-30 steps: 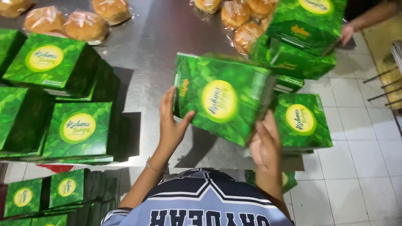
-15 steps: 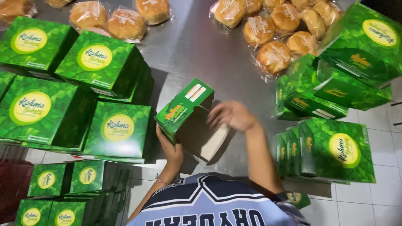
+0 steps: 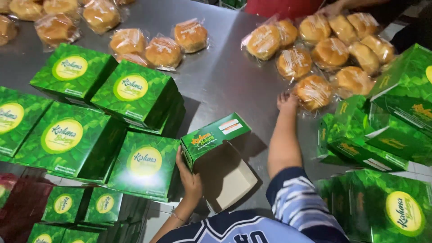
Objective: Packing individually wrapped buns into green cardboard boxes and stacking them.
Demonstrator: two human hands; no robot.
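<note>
- Step in hand, as judged: filling an open carton. The open green box [image 3: 216, 148] stands on the steel surface [image 3: 225, 76], lid raised, pale inside showing bare; it sits just in front of the person's torso.
- Left hand [image 3: 190, 177] grips the box's near-left corner, fingers wrapped on the side wall, steadying it.
- Right hand [image 3: 288, 101] is stretched out up and right of the box, well apart from it, at the near edge of a heap of wrapped buns. Its fingers rest against the nearest wrapped bun [image 3: 313, 92]; whether they have closed on it I cannot tell from this angle.
- Closed green boxes [image 3: 130, 90] are stacked just left of the open box; more opened cartons [image 3: 360, 135] lie to its right.
- A second bun group [image 3: 162, 51] lies beyond the box, upper left.
- Another person's hand [image 3: 335, 6] shows at the far edge, beyond the box, apart from the wearer's hands.
- Next move, judged: needs a firm hold on the slippery wrap, then a carry back towards the box while the left hand holds it open.
</note>
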